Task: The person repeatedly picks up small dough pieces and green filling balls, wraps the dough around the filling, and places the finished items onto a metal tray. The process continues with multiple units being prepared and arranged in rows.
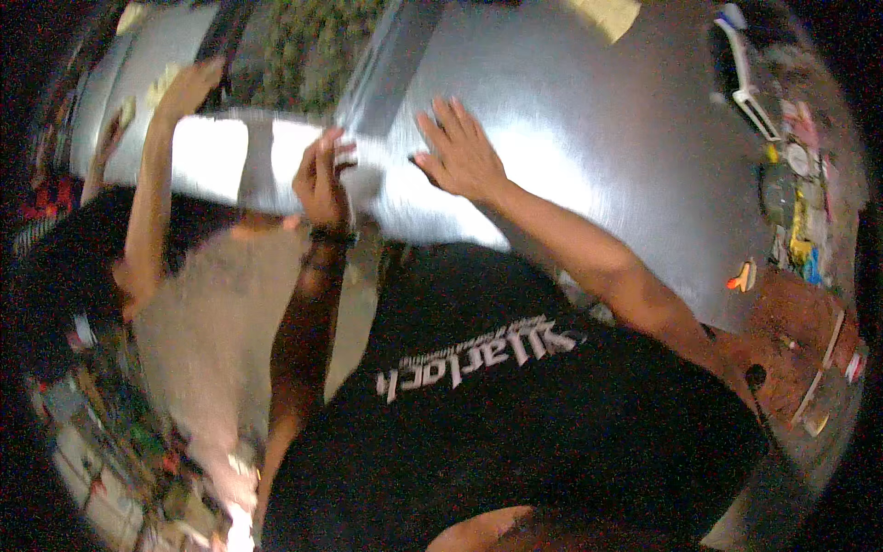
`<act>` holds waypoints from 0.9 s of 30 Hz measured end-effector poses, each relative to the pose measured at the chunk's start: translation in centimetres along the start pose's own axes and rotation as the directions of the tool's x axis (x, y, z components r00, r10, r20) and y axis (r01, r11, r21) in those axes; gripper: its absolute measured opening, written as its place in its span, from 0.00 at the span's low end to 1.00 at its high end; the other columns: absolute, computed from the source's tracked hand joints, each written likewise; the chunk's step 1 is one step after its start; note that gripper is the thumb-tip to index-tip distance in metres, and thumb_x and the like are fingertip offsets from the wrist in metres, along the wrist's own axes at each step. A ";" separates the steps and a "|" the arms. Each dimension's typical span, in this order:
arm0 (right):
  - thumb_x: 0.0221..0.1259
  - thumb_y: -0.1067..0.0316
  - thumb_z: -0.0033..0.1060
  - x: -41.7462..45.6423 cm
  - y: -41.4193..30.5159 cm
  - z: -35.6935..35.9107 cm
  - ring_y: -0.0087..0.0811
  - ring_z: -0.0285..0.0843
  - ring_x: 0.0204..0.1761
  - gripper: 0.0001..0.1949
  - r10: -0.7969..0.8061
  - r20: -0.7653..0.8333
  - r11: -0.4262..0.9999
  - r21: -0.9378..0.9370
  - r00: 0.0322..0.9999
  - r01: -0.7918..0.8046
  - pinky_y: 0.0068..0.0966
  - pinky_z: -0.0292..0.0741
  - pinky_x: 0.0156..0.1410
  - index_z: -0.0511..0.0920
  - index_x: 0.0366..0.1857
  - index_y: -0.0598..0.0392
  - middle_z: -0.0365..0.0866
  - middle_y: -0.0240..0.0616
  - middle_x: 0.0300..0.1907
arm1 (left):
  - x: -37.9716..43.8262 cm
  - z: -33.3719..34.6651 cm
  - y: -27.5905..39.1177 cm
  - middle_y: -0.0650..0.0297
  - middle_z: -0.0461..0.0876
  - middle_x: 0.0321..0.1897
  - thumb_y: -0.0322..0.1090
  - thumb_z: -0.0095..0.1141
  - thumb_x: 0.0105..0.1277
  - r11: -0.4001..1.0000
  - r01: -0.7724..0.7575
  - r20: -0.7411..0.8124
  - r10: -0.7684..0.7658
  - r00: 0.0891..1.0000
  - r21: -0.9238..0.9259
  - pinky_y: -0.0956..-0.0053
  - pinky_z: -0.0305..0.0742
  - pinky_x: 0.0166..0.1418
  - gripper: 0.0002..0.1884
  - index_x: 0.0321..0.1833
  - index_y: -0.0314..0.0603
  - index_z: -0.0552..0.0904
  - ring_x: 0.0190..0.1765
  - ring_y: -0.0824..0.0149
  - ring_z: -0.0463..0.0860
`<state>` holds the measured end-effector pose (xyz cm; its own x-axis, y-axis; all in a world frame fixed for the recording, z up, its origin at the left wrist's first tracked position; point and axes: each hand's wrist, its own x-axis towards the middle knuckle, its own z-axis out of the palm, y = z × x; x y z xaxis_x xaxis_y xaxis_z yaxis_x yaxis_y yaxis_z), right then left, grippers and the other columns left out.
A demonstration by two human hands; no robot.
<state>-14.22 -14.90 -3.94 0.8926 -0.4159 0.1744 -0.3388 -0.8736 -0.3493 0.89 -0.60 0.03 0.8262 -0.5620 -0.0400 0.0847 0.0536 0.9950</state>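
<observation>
My right hand [462,152] lies palm down with fingers spread on a shiny grey sheet-like surface [607,138]. At that surface's near edge is my left hand [323,176], its fingers partly bent beside a blurred pale patch. Blur hides whether the left hand holds anything. A dark band [393,76] runs away from me between the grey surface and a mottled green-brown area [303,55]. Strong glare whitens the near part of the surface.
To my left, another person's hand [190,90] rests by the surface, with a second hand [114,131] farther left. Yellow pieces [610,17] lie at the far edge. At right are a white bracket-like item [745,90], mixed small items [800,207] and a brown board [793,338].
</observation>
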 end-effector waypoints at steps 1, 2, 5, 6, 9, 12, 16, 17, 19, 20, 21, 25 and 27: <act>0.65 0.49 0.44 -0.5 0.9 0.4 0.56 0.47 0.70 0.30 -0.020 -0.036 0.998 0.052 0.999 0.022 0.43 0.48 0.73 0.60 0.64 0.61 0.53 0.58 0.67 | 0.9 -0.4 1.0 0.59 0.81 0.42 0.43 0.47 0.69 1.000 -0.014 0.014 0.014 1.000 -0.003 0.75 0.75 0.38 0.18 0.46 0.33 0.79 0.40 0.67 0.81; 0.63 0.51 0.46 -1.6 1.8 0.2 0.55 0.49 0.69 0.29 -0.054 -0.025 0.998 0.032 0.998 0.055 0.40 0.48 0.74 0.63 0.61 0.65 0.54 0.58 0.66 | 2.0 -0.6 1.6 0.59 0.81 0.41 0.43 0.47 0.69 0.999 -0.040 0.048 0.041 0.998 -0.015 0.76 0.75 0.37 0.17 0.45 0.33 0.79 0.40 0.68 0.81; 0.54 0.61 0.57 -4.2 1.9 -5.1 0.46 0.67 0.61 0.23 0.044 0.348 0.985 0.139 0.936 -0.098 0.37 0.68 0.62 0.70 0.54 0.59 0.70 0.52 0.57 | 5.0 -1.5 2.1 0.59 0.81 0.40 0.41 0.48 0.68 0.977 -0.180 0.134 0.195 0.972 -0.116 0.77 0.74 0.35 0.16 0.44 0.33 0.80 0.37 0.70 0.80; 0.52 0.61 0.59 -2.0 1.0 -7.7 0.45 0.73 0.53 0.21 0.082 0.542 0.985 0.085 0.836 -0.152 0.38 0.71 0.55 0.71 0.50 0.57 0.75 0.49 0.49 | 5.6 -1.8 2.3 0.60 0.81 0.40 0.40 0.49 0.68 0.987 -0.132 0.117 0.143 0.983 -0.095 0.78 0.74 0.35 0.15 0.43 0.33 0.80 0.36 0.71 0.80; 0.49 0.58 0.62 1.7 1.6 -10.2 0.44 0.79 0.36 0.18 -0.060 0.794 0.991 0.119 0.606 -0.058 0.39 0.73 0.41 0.73 0.42 0.55 0.80 0.44 0.31 | 7.3 -0.1 3.5 0.62 0.80 0.40 0.35 0.49 0.68 0.995 -0.053 0.183 0.068 0.981 -0.084 0.82 0.71 0.35 0.10 0.39 0.35 0.80 0.33 0.74 0.79; 0.43 0.58 0.69 11.9 -0.5 -15.0 0.39 0.80 0.31 0.21 -0.187 0.636 0.940 0.338 0.748 -0.053 0.35 0.73 0.37 0.76 0.42 0.52 0.80 0.44 0.29 | 8.5 -1.0 2.6 0.62 0.80 0.39 0.33 0.49 0.68 0.993 -0.027 0.355 0.068 0.932 -0.118 0.84 0.70 0.32 0.09 0.37 0.34 0.80 0.31 0.75 0.78; 0.46 0.60 0.68 28.1 -1.7 -20.1 0.31 0.80 0.43 0.20 -0.244 -0.045 0.931 0.267 0.969 0.247 0.28 0.75 0.49 0.79 0.44 0.55 0.82 0.38 0.40 | 8.0 -1.8 3.0 0.61 0.79 0.40 0.34 0.51 0.67 0.992 0.034 0.380 0.014 0.925 -0.119 0.83 0.71 0.32 0.09 0.37 0.36 0.81 0.32 0.75 0.79; 0.45 0.61 0.69 31.5 -1.4 -20.4 0.30 0.80 0.45 0.20 -0.184 -0.187 0.939 0.257 0.965 0.229 0.28 0.75 0.50 0.80 0.44 0.55 0.82 0.37 0.41 | 8.1 -1.9 3.4 0.60 0.79 0.41 0.34 0.51 0.67 0.992 0.042 0.396 0.008 0.918 -0.119 0.82 0.71 0.32 0.09 0.38 0.36 0.82 0.32 0.74 0.79; 0.46 0.61 0.68 37.1 2.4 -17.6 0.30 0.80 0.45 0.20 -0.067 -0.380 0.963 0.218 0.923 0.160 0.27 0.75 0.50 0.80 0.45 0.54 0.82 0.39 0.42 | 8.5 -1.4 3.0 0.60 0.79 0.41 0.34 0.50 0.68 0.989 0.096 0.431 -0.037 0.902 -0.116 0.82 0.73 0.34 0.10 0.41 0.35 0.82 0.34 0.73 0.80; 0.48 0.61 0.66 39.2 5.6 -15.2 0.30 0.80 0.43 0.19 -0.137 -0.312 0.986 0.052 0.940 0.161 0.27 0.75 0.50 0.79 0.46 0.54 0.82 0.39 0.42 | 9.1 -1.0 2.8 0.60 0.79 0.41 0.34 0.49 0.68 0.985 0.118 0.452 -0.049 0.890 -0.126 0.82 0.73 0.35 0.10 0.40 0.34 0.81 0.34 0.73 0.80; 0.50 0.60 0.65 40.7 8.1 -12.8 0.31 0.81 0.42 0.19 -0.192 -0.225 0.980 -0.097 0.955 0.174 0.27 0.75 0.49 0.79 0.47 0.54 0.83 0.40 0.41 | 9.4 -0.9 2.6 0.60 0.79 0.42 0.33 0.49 0.68 0.982 0.145 0.464 -0.071 0.883 -0.125 0.82 0.73 0.35 0.10 0.40 0.34 0.81 0.35 0.72 0.80; 0.58 0.63 0.57 42.8 9.0 -10.6 0.31 0.82 0.40 0.19 -0.077 -0.302 0.973 0.186 0.950 0.138 0.28 0.76 0.48 0.75 0.53 0.53 0.84 0.40 0.41 | 10.4 -0.7 3.4 0.57 0.79 0.42 0.31 0.49 0.68 0.985 0.169 0.422 -0.135 0.897 -0.044 0.80 0.73 0.37 0.09 0.38 0.33 0.81 0.37 0.71 0.80; 0.63 0.68 0.51 40.5 8.3 -13.8 0.28 0.81 0.38 0.18 -0.074 -0.540 0.916 0.296 0.838 0.272 0.24 0.77 0.48 0.71 0.57 0.54 0.83 0.39 0.41 | 10.2 -0.6 3.8 0.56 0.79 0.42 0.32 0.49 0.67 0.984 0.176 0.386 -0.152 0.910 -0.027 0.78 0.74 0.38 0.09 0.37 0.33 0.81 0.38 0.70 0.80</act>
<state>15.00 -42.47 12.90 0.6126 -0.4202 0.6694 0.0207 -0.8382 -0.5450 9.97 -5.66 3.37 0.5234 -0.8384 -0.1525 0.2437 -0.0242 0.9695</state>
